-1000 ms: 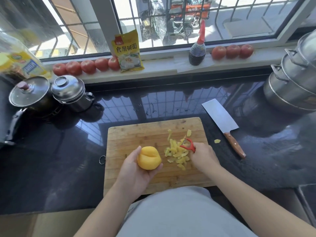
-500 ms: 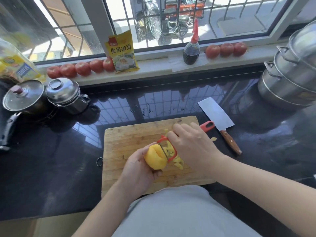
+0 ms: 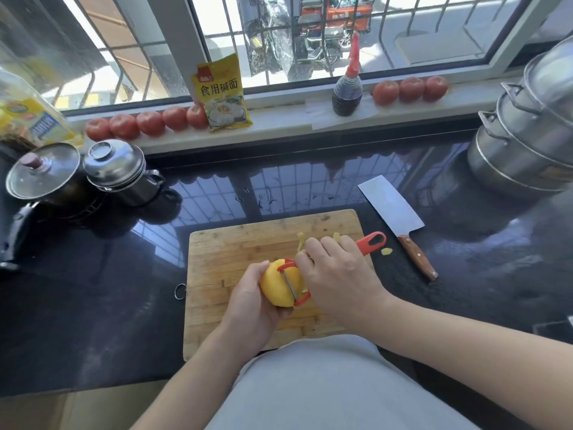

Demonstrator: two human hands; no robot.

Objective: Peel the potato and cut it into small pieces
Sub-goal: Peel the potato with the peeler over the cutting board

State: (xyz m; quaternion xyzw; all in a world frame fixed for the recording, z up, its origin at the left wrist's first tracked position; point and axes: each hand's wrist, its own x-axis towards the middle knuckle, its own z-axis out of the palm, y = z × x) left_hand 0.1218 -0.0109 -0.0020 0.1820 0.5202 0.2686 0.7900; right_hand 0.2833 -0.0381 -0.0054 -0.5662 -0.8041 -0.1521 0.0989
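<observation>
Dark polished tabletop [image 3: 77, 321], reflecting the window bars.
Stacked steel steamer pots [image 3: 527, 135], far right.
Wooden cutting board [image 3: 223, 262], centre, with metal hanging ring at its left edge.
Cleaver [image 3: 395, 218], wooden handle, flat on the tabletop just right of the board.
Yellow packet [image 3: 220, 94] on the windowsill, printed "食用碱面".
Oil bottle [image 3: 28, 116], far left; label unreadable.
Left hand [image 3: 251, 308]: fingers curled round the potato [image 3: 276, 288], held above the board.
Right hand [image 3: 336, 283]: grips the red peeler [image 3: 370, 243], blade against the potato.
Peel scraps [image 3: 386, 251] lie beside the board.
</observation>
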